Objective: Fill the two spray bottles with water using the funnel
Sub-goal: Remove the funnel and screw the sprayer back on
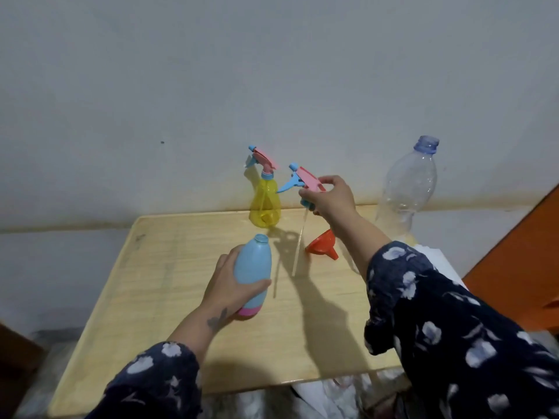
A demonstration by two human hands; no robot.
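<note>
My left hand [225,285] grips a light blue spray bottle [253,270] with a pink base, held above the wooden table [169,297], its neck open. My right hand [331,196] holds that bottle's pink and blue spray head [302,181] lifted in the air, its clear dip tube [299,246] hanging down toward the table. A yellow spray bottle [265,204] stands at the table's far edge with its spray head on. An orange funnel [323,243] lies on its side on the table, under my right forearm.
A large clear plastic bottle [408,189] with an open blue neck stands at the far right, by the white wall [272,71]. An orange surface [520,267] rises at the right. Crumpled plastic and paper lie below the table's near edge.
</note>
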